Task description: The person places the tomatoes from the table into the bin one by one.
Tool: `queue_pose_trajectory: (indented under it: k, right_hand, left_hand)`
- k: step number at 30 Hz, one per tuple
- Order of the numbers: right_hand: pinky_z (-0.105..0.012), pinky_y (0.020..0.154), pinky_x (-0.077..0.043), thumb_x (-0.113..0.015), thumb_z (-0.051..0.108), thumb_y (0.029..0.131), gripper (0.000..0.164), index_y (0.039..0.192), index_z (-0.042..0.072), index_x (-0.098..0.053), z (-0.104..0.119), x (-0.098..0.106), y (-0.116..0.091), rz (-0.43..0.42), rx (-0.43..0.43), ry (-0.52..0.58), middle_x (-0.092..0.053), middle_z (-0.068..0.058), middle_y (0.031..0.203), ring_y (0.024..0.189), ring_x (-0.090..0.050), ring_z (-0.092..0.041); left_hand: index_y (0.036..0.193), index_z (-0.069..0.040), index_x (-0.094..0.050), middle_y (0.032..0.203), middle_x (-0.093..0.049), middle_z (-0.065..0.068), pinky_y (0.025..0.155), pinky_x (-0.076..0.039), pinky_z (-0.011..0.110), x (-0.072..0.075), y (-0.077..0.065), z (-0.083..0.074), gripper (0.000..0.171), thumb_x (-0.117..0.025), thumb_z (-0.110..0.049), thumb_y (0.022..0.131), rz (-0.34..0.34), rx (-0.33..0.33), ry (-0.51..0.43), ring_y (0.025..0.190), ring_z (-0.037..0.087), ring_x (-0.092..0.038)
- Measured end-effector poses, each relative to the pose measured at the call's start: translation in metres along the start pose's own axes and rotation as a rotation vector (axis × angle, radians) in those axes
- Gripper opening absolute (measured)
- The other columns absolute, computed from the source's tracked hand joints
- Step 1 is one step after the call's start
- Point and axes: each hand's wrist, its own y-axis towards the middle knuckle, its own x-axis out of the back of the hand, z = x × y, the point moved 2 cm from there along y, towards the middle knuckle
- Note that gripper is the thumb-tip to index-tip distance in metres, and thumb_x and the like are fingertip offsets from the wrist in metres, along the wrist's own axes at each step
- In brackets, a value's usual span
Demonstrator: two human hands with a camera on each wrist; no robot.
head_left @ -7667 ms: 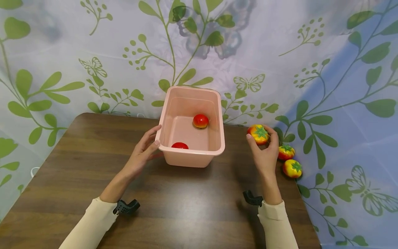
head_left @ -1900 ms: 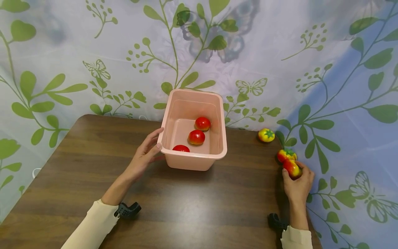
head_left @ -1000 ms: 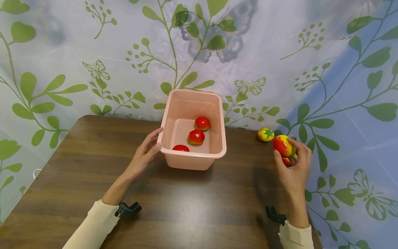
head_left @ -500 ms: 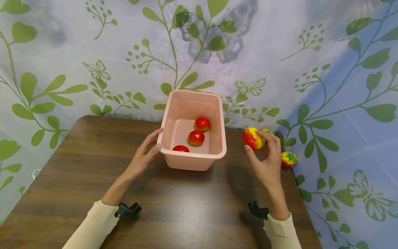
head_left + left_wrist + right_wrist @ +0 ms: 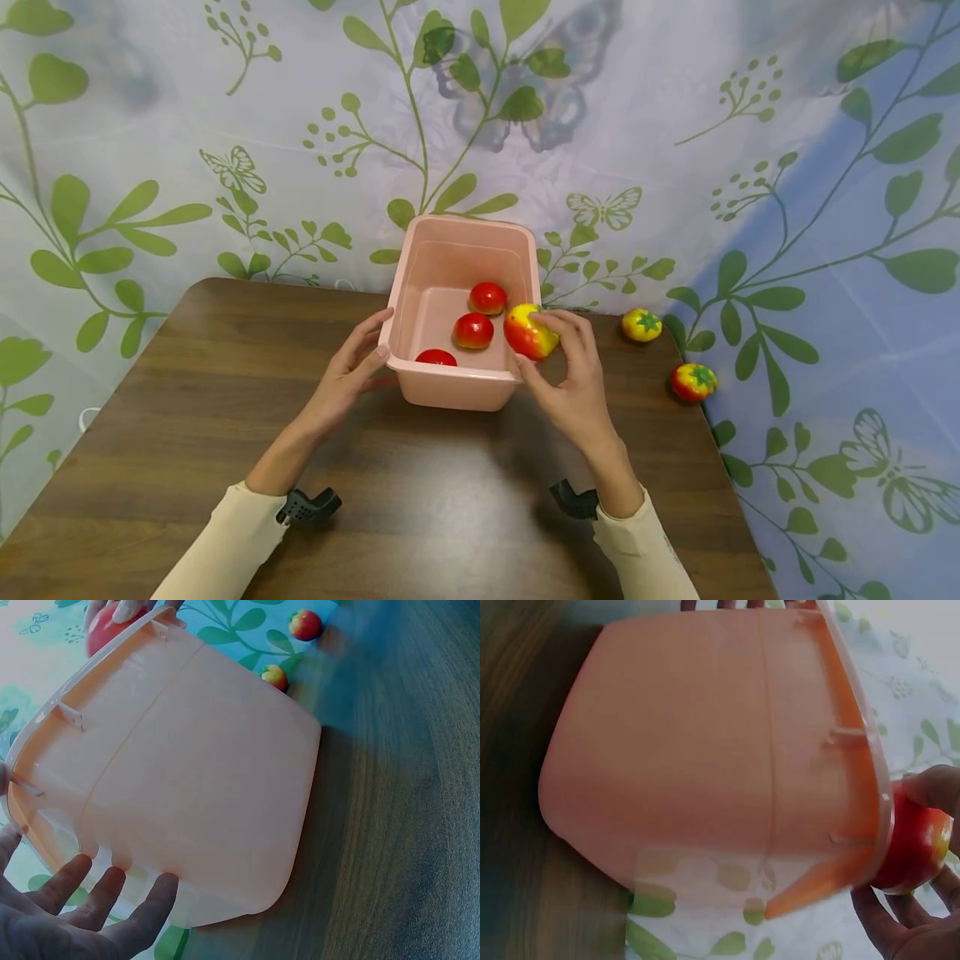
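Observation:
My right hand [image 5: 573, 387] pinches a red-and-yellow artificial tomato [image 5: 528, 332] between thumb and fingers, over the right rim of a pink plastic bin [image 5: 465, 379]. In the right wrist view, the held tomato [image 5: 911, 840] shows mostly red beside the rim. On the opposite side, my left hand [image 5: 341, 379] holds the bin, thumb at the rim and fingers against the outer wall. The left wrist view shows those spread fingers [image 5: 101, 900] touching the wall. Inside lie a back tomato [image 5: 488, 297], a middle tomato [image 5: 473, 331] and a front tomato [image 5: 437, 357] partly hidden by the front wall.
Two more tomatoes, the far one [image 5: 641, 325] and the nearer one [image 5: 693, 382], sit along the right edge of the brown wooden table [image 5: 420, 517]. A leaf-patterned cloth [image 5: 300, 125] hangs behind the bin and along the table's right side.
My right hand took a tomato from the table's right edge, lifted it and carried it left to the bin. A third tomato joined the bin earlier. My left hand stays on the bin.

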Motion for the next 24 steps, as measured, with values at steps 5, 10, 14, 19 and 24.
queue_pose_trajectory:
  k: [5, 10, 14, 19, 24]
  right_hand:
    - [-0.029, 0.117, -0.05, -0.089, 0.013, 0.088, 0.063, 0.144, 0.019, -0.064, 0.0034, -0.0097, -0.0021, 0.06, -0.019, -0.049, -0.054, -0.007, 0.149, 0.139, -0.051, -0.021]
    - [-0.045, 0.117, -0.051, -0.091, 0.012, 0.085, 0.065, 0.144, 0.018, -0.065, 0.0043, -0.0111, -0.0038, 0.063, -0.021, -0.052, -0.055, -0.007, 0.148, 0.14, -0.05, -0.022]
    - [-0.044, 0.112, -0.052, -0.091, 0.012, 0.085, 0.065, 0.143, 0.019, -0.065, 0.0037, -0.009, -0.0038, 0.05, -0.019, -0.036, -0.056, -0.007, 0.148, 0.139, -0.05, -0.022]
    - [-0.036, 0.109, -0.051, -0.091, 0.011, 0.085, 0.065, 0.144, 0.022, -0.065, 0.001, -0.0072, -0.0046, 0.035, -0.021, -0.029, -0.057, -0.006, 0.148, 0.137, -0.051, -0.021]
    - [-0.029, 0.108, -0.05, -0.09, 0.012, 0.086, 0.063, 0.143, 0.02, -0.066, -0.0002, -0.0059, -0.0051, 0.029, -0.022, -0.029, -0.057, -0.006, 0.147, 0.134, -0.052, -0.022]
  left_hand:
    - [0.171, -0.028, -0.03, 0.169, -0.037, 0.02, 0.106, -0.059, 0.061, 0.0005, 0.0004, -0.0002, 0.057, -0.046, -0.018, 0.116, 0.003, -0.007, 0.001, 0.138, 0.014, -0.058]
    - [0.17, -0.028, -0.03, 0.169, -0.037, 0.019, 0.106, -0.059, 0.062, 0.0009, 0.0004, 0.0, 0.057, -0.046, -0.018, 0.116, 0.0, -0.006, 0.006, 0.138, 0.014, -0.058]
    - [0.17, -0.029, -0.03, 0.169, -0.037, 0.02, 0.106, -0.059, 0.061, 0.0014, 0.0, 0.0001, 0.058, -0.046, -0.018, 0.116, -0.003, -0.003, 0.011, 0.138, 0.014, -0.059]
    - [0.171, -0.029, -0.03, 0.169, -0.037, 0.021, 0.107, -0.058, 0.063, 0.0014, 0.0001, 0.0, 0.058, -0.046, -0.018, 0.116, 0.002, -0.003, 0.012, 0.138, 0.014, -0.059]
    - [0.17, -0.03, -0.03, 0.169, -0.037, 0.02, 0.107, -0.057, 0.066, 0.0012, 0.0002, 0.0001, 0.058, -0.046, -0.019, 0.116, 0.0, -0.001, 0.019, 0.138, 0.015, -0.059]
